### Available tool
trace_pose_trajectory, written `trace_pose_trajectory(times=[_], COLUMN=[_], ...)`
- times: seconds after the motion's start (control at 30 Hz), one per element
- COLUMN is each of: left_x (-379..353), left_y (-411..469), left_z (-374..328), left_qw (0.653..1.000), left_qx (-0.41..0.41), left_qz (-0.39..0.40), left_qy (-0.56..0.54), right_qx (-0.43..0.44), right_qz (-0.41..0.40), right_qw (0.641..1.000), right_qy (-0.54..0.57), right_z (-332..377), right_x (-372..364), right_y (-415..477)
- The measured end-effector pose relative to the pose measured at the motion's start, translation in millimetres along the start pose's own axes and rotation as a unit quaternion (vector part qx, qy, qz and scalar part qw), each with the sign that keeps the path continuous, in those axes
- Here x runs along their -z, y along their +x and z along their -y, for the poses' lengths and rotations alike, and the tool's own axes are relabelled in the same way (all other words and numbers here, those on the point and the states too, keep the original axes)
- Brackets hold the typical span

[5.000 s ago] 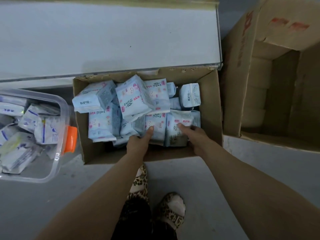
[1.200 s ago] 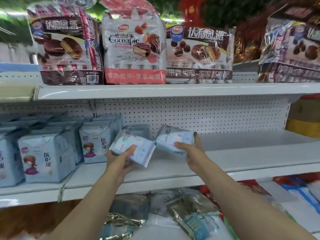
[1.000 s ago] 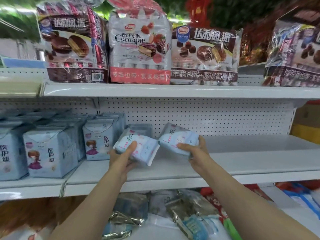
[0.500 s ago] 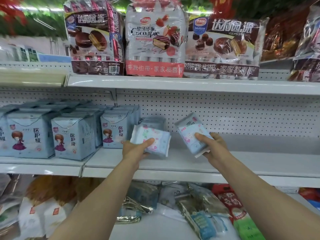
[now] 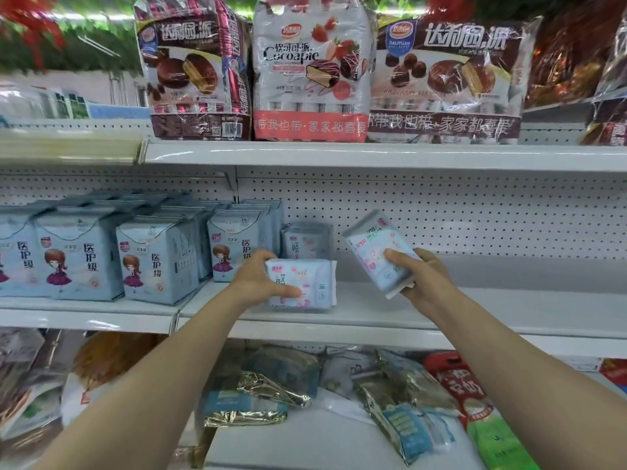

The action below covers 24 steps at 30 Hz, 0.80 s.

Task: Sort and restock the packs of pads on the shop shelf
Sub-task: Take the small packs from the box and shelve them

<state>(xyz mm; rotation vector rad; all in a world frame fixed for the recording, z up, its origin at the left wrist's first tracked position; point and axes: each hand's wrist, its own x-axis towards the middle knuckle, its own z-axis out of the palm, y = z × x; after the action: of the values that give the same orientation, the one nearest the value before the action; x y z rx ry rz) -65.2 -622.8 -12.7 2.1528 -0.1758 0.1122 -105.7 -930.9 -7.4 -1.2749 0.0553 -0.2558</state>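
Fingers of the left hand [image 5: 256, 281] curl round a pale blue pack of pads [image 5: 308, 283], thumb on its front. It looks to sit on the middle shelf [image 5: 509, 310], just in front of another small pack [image 5: 307, 239]. The right hand [image 5: 425, 279] grips a tilted pack [image 5: 373, 252] up off the shelf. Bigger blue packs with a girl on them [image 5: 152, 262] stand in rows to the left. Choco pie bags [image 5: 310, 72] sit on the shelf above.

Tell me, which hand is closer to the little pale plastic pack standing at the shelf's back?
Left. The left hand is close in front-left of the little pale plastic pack; the right hand is off to its right.
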Motion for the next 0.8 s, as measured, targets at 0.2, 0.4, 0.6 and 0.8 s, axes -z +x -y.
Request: trace_pose_trajectory(times=[0.2,0.4,0.6,0.8], left_x=[13.7,13.5,3.8,-11.5], left_y=[12.9,28.0,44.2,83.1], left_z=[-31.7,-52.0,-65.1,-64.6], left_qw=[0.945,0.878,0.859,0.838], left_qx=[-0.050,-0.100,-0.123,-0.086], left_qz=[0.052,0.146,0.143,0.121], left_qy=[0.319,0.445,0.477,0.525], right_qx=[-0.004,-0.002,0.002,0.028], right_qz=[0.016,0.009,-0.015,-0.006], right_qw=[1.000,1.000,1.000,1.000], right_qy=[-0.010,-0.003,0.015,0.013], right_z=[1.9,-0.3,-2.3,-9.3], right_x=[-3.0,-2.6,5.9,19.8], right_y=[-1.6,-1.1,6.4,24.5])
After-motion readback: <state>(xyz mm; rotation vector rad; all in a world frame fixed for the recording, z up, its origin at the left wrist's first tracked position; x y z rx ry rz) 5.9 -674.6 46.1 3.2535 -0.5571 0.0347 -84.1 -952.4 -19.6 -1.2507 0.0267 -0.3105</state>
